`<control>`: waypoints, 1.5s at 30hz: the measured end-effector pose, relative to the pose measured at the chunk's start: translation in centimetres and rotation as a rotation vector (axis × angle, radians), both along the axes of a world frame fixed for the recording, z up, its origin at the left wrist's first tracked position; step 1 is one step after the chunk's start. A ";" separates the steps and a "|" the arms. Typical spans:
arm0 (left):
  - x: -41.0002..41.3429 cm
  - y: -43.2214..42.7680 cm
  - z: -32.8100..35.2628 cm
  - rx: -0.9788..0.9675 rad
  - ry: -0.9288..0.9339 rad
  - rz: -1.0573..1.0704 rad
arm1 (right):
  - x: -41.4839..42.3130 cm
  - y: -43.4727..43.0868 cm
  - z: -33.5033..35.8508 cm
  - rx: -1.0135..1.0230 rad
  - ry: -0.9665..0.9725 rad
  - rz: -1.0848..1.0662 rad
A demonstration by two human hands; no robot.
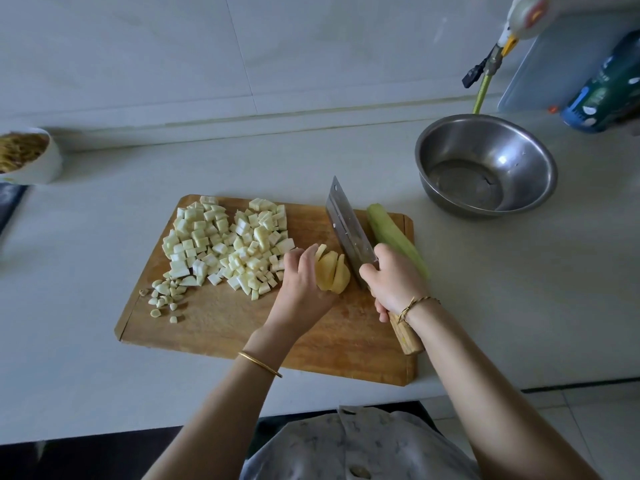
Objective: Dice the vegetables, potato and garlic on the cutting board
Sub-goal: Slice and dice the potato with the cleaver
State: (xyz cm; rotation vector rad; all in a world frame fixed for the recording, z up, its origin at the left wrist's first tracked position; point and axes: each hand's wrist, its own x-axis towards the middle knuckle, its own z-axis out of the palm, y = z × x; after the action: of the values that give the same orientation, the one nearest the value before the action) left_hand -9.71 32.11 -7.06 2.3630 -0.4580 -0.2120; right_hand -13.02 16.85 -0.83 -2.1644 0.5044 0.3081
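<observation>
Potato: peeled, yellow, already cut into several slabs that stand side by side. It sits on the board, right of centre.

Left hand: cupped against the left side of the potato, fingers curled over the slabs and holding them together. A gold bangle is on this wrist.

Right hand: wrapped tightly round the wooden handle of the cleaver. The handle end projects behind the palm. A cord bracelet is on this wrist.

Cleaver: the blade stands edge down, just to the right of the potato, between it and the green vegetable. Whether the blade touches the last slab cannot be told.

Green vegetable: long, peeled and whole. It lies along the right edge of the board, with its near end hidden behind the right hand.

Cubes: a broad heap of pale diced pieces covers the far left part of the board and reaches up to the fingers of the left hand.

Garlic: small cut pieces, scattered near the left edge of the board, just in front of the cubes.

Board: wooden, lying flat on the pale counter.

Steel bowl: on the counter beyond the right end of the board, apart from it.

White bowl: at the far left edge of the view, holding brown shreds.
</observation>
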 end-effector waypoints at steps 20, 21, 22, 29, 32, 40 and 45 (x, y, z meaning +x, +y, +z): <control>-1.7 -4.1 0.3 0.272 0.057 0.189 | -0.1 0.1 0.0 -0.044 -0.016 0.038; -1.5 -4.2 0.2 0.268 0.050 0.190 | -0.1 0.0 0.0 -0.037 -0.017 0.034; -1.4 -4.3 0.1 0.264 0.041 0.190 | -0.2 0.0 -0.1 -0.033 -0.016 0.033; 0.2 -3.2 -0.8 0.219 -0.028 0.036 | -0.8 -0.2 -0.2 -0.018 0.002 -0.002; 1.8 -2.4 -0.8 0.217 -0.052 -0.132 | -1.1 -0.5 -0.2 -0.026 -0.001 -0.039; 6.6 -1.2 0.5 0.331 0.033 -0.370 | -2.2 0.1 -0.5 -0.047 0.002 -0.075; 5.3 -1.2 0.4 0.279 0.044 -0.198 | -1.8 0.4 -1.0 -0.083 -0.033 -0.096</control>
State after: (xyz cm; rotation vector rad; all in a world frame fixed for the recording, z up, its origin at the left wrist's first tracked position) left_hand -4.38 30.91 -6.66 2.5761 -0.6800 -0.4436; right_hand -14.79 17.28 -1.79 -2.2131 0.6095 0.2023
